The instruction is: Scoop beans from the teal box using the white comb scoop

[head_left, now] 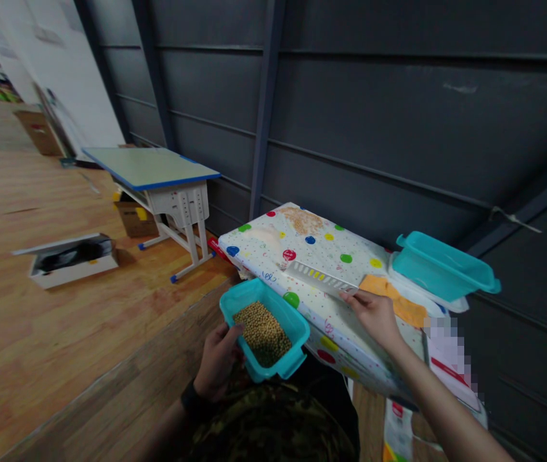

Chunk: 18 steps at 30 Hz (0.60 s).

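My left hand (219, 359) is closed on the near left rim of a teal plastic tub (301, 330), which sits tilted beside the table's front edge. Round tan beans (261, 327), like dried soybeans, lie in the tub. My right hand (372, 314) pinches the right end of a long, narrow white slotted plastic piece (321, 277), held low over the dotted tablecloth (293, 299). Yellow shows through some of its slots. Whether it touches the cloth I cannot tell. Just beyond my right hand lies an orange cloth (393, 300).
A loose patch of light brown grains (302, 220) and a pale, whitish patch (259, 239) lie at the table's far left. Another teal tub (451, 266) stands at the right end. A dark panelled wall (399, 115) runs behind. A desk (153, 167) and open white box (74, 262) are further left.
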Tool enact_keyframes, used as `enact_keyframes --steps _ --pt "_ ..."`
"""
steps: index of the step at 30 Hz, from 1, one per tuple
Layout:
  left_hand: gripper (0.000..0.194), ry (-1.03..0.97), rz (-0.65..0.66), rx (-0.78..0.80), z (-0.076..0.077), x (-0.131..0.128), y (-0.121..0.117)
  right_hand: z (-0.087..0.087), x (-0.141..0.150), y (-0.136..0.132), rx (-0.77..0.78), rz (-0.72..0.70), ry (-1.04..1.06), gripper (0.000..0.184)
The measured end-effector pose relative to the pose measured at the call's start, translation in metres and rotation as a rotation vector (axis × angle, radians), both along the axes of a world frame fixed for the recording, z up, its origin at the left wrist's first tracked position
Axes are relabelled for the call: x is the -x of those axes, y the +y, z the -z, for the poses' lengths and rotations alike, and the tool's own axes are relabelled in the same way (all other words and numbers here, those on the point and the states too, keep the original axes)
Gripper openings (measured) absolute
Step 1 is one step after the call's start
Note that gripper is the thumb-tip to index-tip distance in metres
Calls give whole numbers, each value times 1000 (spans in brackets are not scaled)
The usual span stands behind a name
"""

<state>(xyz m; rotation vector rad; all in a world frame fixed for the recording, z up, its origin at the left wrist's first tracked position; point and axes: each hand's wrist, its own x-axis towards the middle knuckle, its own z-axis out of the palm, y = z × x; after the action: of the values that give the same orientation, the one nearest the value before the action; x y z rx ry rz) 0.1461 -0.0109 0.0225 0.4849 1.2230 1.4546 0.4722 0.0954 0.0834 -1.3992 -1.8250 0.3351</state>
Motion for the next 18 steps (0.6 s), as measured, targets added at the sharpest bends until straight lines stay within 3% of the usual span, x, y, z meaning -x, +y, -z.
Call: enact_keyframes --steps 11,15,18 --pt "60 13 36 -2 3 -3 0 15 16 -54 -124 24 -27 47" --pt "61 9 24 3 2 -5 -1 11 24 -53 -149 -3 -50 47" --pt "59 8 19 -8 1 -5 -2 8 33 -37 -170 -6 -92 50"
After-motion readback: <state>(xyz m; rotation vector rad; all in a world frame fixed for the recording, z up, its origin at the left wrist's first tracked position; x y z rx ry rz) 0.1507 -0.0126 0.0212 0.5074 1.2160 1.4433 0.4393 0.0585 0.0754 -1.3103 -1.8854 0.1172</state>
